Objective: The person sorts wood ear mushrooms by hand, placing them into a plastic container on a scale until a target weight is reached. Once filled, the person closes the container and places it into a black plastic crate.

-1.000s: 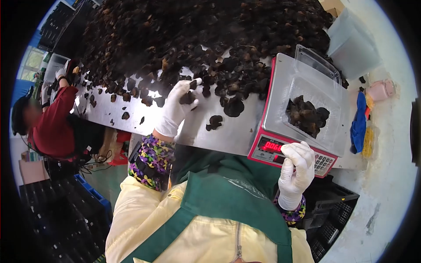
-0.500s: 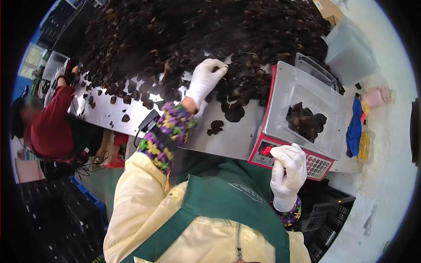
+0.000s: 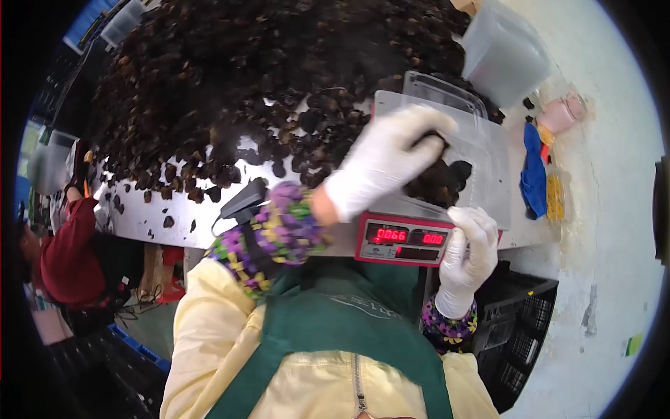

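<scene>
My left hand (image 3: 391,157), in a white glove, reaches over the clear tray (image 3: 469,183) on the scale. It is smeared by motion, its fingers are curled, and a dark piece, seemingly a wood ear mushroom (image 3: 427,137), shows between thumb and fingers. Below it in the tray lies a small heap of dark wood ear mushrooms (image 3: 438,184), partly covered by the hand. My right hand (image 3: 471,255), also gloved, is curled closed at the scale's front right corner, with nothing visible in it. The red and grey scale (image 3: 370,244) shows lit red digits.
A large mushroom pile (image 3: 265,70) covers much of the metal table (image 3: 139,220). Beyond the scale are a clear lid (image 3: 447,89) and a translucent bin (image 3: 504,52). A blue cloth (image 3: 532,174) lies at right, a black crate (image 3: 520,325) below. A person in red (image 3: 70,255) works at left.
My left hand has moved right from the pile's edge to above the tray. My right hand remains by the scale's front, now nearer its corner. The view has shifted, and the display is now readable.
</scene>
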The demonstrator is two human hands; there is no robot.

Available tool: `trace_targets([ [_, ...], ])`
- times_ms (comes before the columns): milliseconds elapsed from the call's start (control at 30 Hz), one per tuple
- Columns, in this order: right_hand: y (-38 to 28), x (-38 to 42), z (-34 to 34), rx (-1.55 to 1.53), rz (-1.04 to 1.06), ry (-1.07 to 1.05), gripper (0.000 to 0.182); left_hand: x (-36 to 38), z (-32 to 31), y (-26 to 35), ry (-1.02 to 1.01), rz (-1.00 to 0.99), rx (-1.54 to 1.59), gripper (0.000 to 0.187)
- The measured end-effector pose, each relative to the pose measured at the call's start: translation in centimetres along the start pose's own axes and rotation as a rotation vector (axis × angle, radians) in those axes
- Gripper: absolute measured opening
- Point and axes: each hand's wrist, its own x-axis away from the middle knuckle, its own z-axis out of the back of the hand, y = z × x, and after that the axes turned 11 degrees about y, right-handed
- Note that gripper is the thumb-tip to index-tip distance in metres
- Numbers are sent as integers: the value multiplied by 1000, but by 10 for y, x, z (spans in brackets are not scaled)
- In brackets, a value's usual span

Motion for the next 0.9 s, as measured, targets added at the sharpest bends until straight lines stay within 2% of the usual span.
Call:
trace_targets([
  [67,2,5,3,15,-18,16,20,-4,-21,-9,-241,-78,-231,41],
  [133,0,7,5,25,-25,8,19,9,-33,2,-96,-250,-459,48],
  [200,-1,12,6,0,-29,13,20,18,-26,9,19,-260,-371,47],
  [267,-2,19,5,-45,-51,-13,20,30,0,-4,126,-210,-208,36],
  [300,-5,20,4,-102,-39,-48,19,39,20,-1,214,-144,-267,26],
  [400,-16,22,-6,-189,-32,-117,20,75,79,-52,429,-105,-693,22],
  [467,-25,22,-18,-221,-23,-182,21,88,113,-64,558,47,-1007,24],
  [533,-30,22,-29,-225,-8,-215,20,118,156,-98,318,189,-1029,23],
  [600,-37,20,-40,-271,9,-237,20,135,175,-105,299,193,-930,21],
  [667,-43,19,-48,-277,22,-246,20,146,182,-93,403,173,-915,20],
  [700,-45,19,-52,-284,25,-259,21,151,185,-88,490,271,-720,13],
  [733,-48,20,-55,-291,28,-272,22,154,185,-89,649,484,-210,11],
  [800,-52,21,-64,-288,39,-308,23,155,198,-82,821,709,380,19],
  [833,-53,22,-68,-287,53,-339,24,157,206,-83,794,646,693,24],
  [900,-58,25,-76,-306,65,-361,24,150,215,-74,803,644,827,25],
])
